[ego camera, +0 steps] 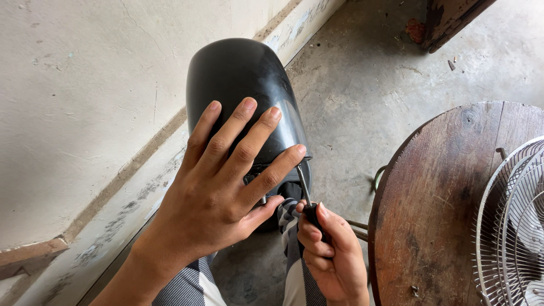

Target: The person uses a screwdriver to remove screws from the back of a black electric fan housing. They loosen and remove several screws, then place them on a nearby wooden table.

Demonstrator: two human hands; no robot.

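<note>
Black glossy housing (243, 96) pinned under a spread left hand (218, 190), screwdriver (306, 198) gripped in the right hand (331, 255).

Left hand laid flat, fingers fanned wide over the rounded shell, thumb tucked toward its lower edge. Right hand curled tight into a fist round the dark handle, thin metal shaft angled up to the seam at the housing's lower rim, tip hidden there. Housing smooth and domed, faint reflections across the top, propped over the striped trousers (294, 266) above the concrete floor (368, 85). Pale wall (85, 85) close on the left; round wooden table (442, 215) just beside the right hand, wire fan guard (510, 226) resting on it. Open floor beyond the housing toward the upper right.
</note>
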